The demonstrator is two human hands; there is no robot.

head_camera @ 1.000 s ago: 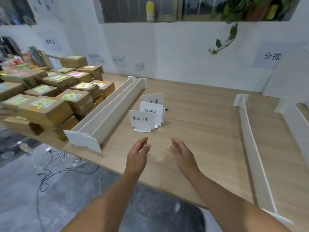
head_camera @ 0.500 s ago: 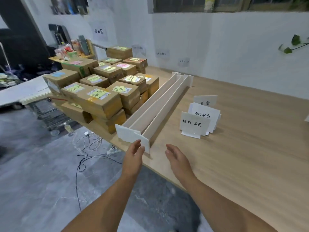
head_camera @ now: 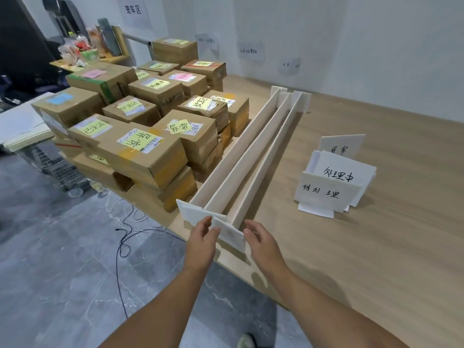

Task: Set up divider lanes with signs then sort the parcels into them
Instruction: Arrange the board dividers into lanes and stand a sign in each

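Three dividers (head_camera: 248, 156) lie bunched — your left grip (head_camera: 202, 237) and right grip (head_camera: 261, 243), both released, flank the nearest foot (head_camera: 231, 234); take it evenly, lift level.

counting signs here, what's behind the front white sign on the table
A second handwritten sign stands right behind the front sign, and a third sign farther back. The front one hides the second's lower part and base.
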